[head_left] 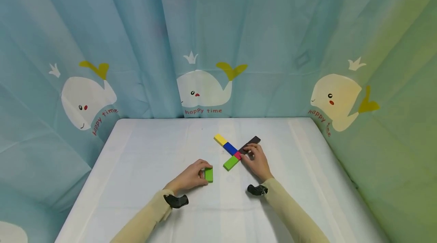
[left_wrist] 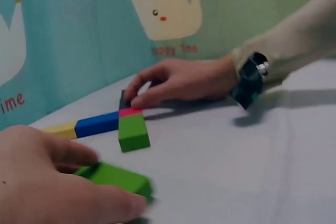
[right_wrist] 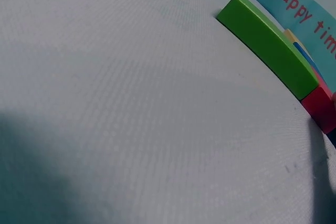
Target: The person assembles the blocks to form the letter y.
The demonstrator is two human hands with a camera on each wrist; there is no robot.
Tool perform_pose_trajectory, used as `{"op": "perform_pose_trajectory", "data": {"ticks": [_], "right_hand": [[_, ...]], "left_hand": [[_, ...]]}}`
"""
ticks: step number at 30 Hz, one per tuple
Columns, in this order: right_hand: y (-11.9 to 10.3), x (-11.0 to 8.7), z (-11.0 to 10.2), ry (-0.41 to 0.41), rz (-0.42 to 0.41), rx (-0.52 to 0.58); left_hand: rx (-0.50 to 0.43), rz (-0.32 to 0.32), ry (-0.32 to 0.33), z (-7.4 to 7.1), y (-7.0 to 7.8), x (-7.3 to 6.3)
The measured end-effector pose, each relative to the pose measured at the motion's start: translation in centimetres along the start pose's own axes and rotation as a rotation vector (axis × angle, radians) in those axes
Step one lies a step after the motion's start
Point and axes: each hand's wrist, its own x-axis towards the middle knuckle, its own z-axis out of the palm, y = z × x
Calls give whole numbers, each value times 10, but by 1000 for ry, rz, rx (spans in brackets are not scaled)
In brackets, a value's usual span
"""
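My left hand holds a loose green block between thumb and fingers, low over the table. To its right, blocks form a crossed shape: a yellow block and a blue block lead to a small red block. A second green block extends from the red one toward the near left, and a black block toward the far right. My right hand grips the black block's near end, its thumb beside the red block. In the right wrist view only a fingertip shows at the edge.
The white-covered table ends at a blue curtain printed with whales, which also runs along both sides. Each wrist wears a black strap-on device, such as the one on the right sleeve.
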Motion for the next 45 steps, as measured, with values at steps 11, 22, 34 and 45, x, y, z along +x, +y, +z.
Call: {"op": "perform_pose_trajectory", "data": {"ticks": [11, 22, 34, 45], "right_hand": [[2, -1, 0, 10, -13, -15], [2, 1, 1, -4, 9, 1], [2, 0, -1, -14, 16, -3], [2, 0, 0, 7, -16, -6]], "left_hand": [[24, 26, -215, -11, 7, 18], [-32, -16, -167, -4, 4, 31], [-55, -46, -183, -4, 10, 41], [-76, -76, -192, -5, 8, 47]]}}
